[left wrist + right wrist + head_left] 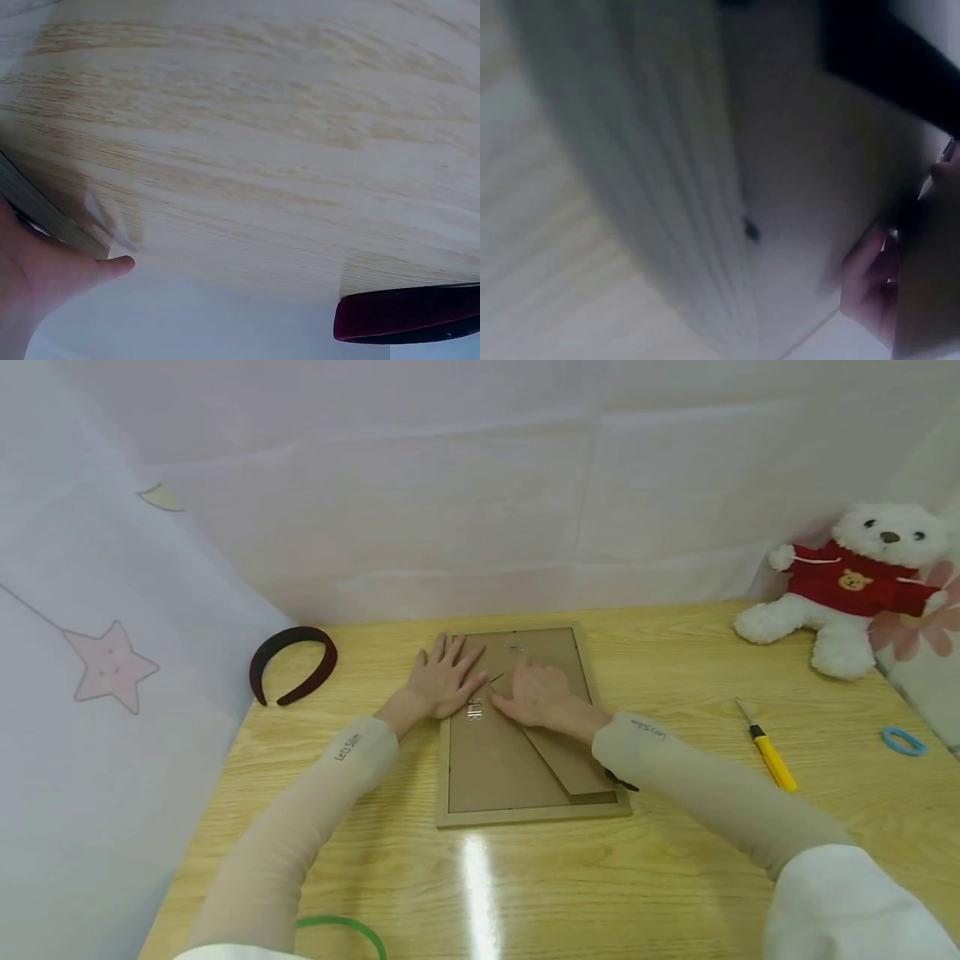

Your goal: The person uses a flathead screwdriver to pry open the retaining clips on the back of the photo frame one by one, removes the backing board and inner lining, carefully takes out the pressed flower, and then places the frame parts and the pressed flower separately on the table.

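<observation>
Left hand (444,683) spread on the frame (525,817), upper left; right hand (542,695) over its stand (564,760), grip unclear; I'd brace firmly, work gently.

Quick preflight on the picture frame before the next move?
1. Picture frame lies back side up on the table: ok.
2. Left hand rests on the frame's back, fingers spread: ok.
3. Right hand has a firm grip on the stand flap: cannot tell, fingertips hidden in head view.
4. Screwdriver off the frame: ok, lies to its right.
5. Headband off the frame: ok, lies to its left.
</observation>
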A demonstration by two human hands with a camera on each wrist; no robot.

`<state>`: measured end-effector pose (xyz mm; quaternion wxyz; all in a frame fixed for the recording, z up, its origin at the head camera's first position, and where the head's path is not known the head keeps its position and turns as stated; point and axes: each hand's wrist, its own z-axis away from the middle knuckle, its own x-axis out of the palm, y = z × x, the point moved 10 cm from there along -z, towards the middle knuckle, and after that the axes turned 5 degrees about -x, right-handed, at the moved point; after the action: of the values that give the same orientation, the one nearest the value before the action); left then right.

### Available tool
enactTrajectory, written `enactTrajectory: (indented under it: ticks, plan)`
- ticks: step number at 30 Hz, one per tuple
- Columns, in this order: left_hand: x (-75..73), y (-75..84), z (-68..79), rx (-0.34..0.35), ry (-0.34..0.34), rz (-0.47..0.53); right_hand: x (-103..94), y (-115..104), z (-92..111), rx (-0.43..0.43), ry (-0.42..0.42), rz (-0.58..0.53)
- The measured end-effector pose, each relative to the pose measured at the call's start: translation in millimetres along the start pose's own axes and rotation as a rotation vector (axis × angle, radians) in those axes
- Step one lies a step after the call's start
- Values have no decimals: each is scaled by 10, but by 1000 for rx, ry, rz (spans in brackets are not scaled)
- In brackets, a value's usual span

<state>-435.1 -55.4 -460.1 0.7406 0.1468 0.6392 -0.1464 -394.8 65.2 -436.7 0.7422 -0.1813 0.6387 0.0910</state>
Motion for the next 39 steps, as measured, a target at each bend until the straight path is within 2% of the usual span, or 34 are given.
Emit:
enactTrajectory:
  ticks: [9,17,31,39]
  plan:
    - [63,-37,12,-19,3,61,28,-68,-44,-38,-35,-23]
    - [34,-100,39,-68,44,159,6,-20,-41,-7,-6,-110]
    - [34,-192,44,-132,35,180,-69,-52,18,-20,19,-226]
    - [69,-163,13,-152,36,197,-77,-8,60,-39,19,-274]
